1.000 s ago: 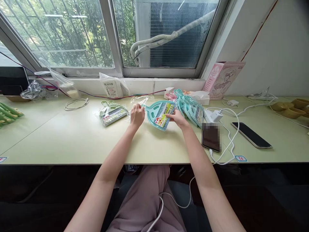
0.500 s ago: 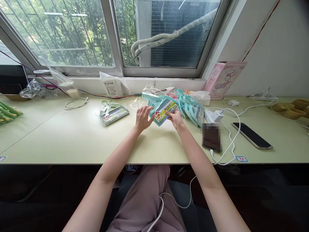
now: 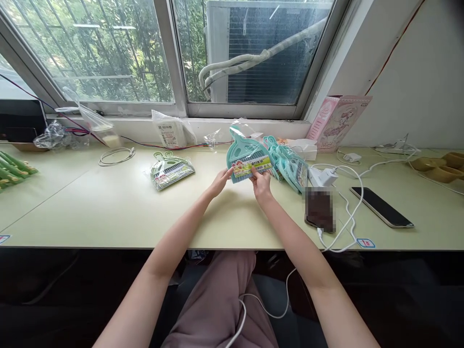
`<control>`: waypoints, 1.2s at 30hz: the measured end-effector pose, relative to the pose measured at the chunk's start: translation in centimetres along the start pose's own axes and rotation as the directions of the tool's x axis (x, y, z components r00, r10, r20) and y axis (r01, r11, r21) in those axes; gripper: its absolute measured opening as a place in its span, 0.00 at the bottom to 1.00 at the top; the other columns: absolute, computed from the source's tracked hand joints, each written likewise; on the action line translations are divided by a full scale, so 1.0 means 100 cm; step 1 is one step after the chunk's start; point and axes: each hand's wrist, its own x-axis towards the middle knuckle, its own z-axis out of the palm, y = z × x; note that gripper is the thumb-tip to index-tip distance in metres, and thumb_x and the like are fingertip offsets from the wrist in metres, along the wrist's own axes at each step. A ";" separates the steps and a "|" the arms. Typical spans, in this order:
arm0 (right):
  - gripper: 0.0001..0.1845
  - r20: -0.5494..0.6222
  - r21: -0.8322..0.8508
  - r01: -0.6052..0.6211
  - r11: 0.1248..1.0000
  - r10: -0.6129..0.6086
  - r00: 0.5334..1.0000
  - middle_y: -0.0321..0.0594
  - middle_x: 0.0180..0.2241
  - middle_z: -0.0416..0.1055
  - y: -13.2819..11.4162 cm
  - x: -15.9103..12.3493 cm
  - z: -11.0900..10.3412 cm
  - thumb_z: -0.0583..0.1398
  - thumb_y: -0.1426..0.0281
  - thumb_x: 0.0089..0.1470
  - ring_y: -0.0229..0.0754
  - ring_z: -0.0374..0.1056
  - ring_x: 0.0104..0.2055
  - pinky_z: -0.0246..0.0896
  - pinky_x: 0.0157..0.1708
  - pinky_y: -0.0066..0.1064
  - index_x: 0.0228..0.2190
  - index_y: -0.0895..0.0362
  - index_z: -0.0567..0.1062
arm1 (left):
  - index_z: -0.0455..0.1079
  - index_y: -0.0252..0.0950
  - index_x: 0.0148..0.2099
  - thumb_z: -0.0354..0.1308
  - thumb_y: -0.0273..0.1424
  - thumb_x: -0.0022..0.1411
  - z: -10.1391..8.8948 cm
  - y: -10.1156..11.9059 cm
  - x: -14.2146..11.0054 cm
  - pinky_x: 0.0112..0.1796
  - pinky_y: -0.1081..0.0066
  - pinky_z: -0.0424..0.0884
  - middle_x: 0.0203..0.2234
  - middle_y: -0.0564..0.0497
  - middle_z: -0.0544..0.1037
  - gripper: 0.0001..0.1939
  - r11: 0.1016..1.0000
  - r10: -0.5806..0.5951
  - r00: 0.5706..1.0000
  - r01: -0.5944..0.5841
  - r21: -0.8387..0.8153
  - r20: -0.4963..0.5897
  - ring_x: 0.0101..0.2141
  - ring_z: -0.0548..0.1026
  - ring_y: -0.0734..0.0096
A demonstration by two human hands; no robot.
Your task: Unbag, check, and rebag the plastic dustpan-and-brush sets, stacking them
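Note:
Both my hands hold a teal mini dustpan-and-brush set (image 3: 247,153) upright above the pale green table (image 3: 108,208), its handle pointing up into a clear plastic bag (image 3: 235,128). My left hand (image 3: 219,182) grips the set's lower left corner with its fingertips. My right hand (image 3: 260,183) pinches the lower right edge by the colourful label. A stack of similar teal sets (image 3: 290,164) lies just to the right. A bagged green set (image 3: 170,171) lies to the left.
A phone (image 3: 319,208) on a white charging cable and a second phone (image 3: 381,207) lie at the right. A white charger (image 3: 322,176), a pink box (image 3: 337,121), yellow bowls (image 3: 440,164), a coiled cable (image 3: 116,155), bags on the sill and green items (image 3: 12,169) surround the work area.
The teal set was lying flat with its handle to the left; I have turned it upright and lifted it. My left hand moved from the bag to the set's lower left corner.

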 end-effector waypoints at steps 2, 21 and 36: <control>0.21 -0.063 0.033 0.017 0.999 -0.015 0.998 0.40 0.43 0.77 -0.003 0.005 -0.003 0.69 0.73 0.46 0.40 0.75 0.47 0.73 0.50 0.34 0.43 0.56 0.72 | 0.74 0.34 0.50 0.43 0.56 0.64 0.005 -0.002 -0.001 0.52 0.58 0.68 0.48 0.43 0.78 0.33 0.996 0.022 1.000 -0.020 0.088 -0.016 0.51 0.73 0.55; 0.21 0.014 -0.137 0.070 0.988 -0.069 0.998 0.43 0.44 0.77 -0.008 0.007 -0.008 0.67 0.63 0.48 0.44 0.75 0.48 0.74 0.50 0.36 0.45 0.54 0.73 | 0.68 0.36 0.33 0.48 0.32 0.64 0.016 0.001 -0.007 0.33 0.70 0.71 0.24 0.51 0.77 0.10 0.906 0.160 0.986 -0.162 0.391 0.038 0.25 0.75 0.71; 0.17 0.224 -0.129 -0.023 0.991 0.052 0.973 0.39 0.45 0.77 -0.032 0.003 -0.003 0.67 0.65 0.49 0.44 0.70 0.56 0.70 0.55 0.36 0.41 0.54 0.74 | 0.69 0.38 0.48 0.46 0.36 0.65 -0.024 -0.006 0.003 0.57 0.53 0.59 0.51 0.43 0.75 0.15 0.782 0.249 0.937 -0.046 0.621 -0.244 0.55 0.69 0.57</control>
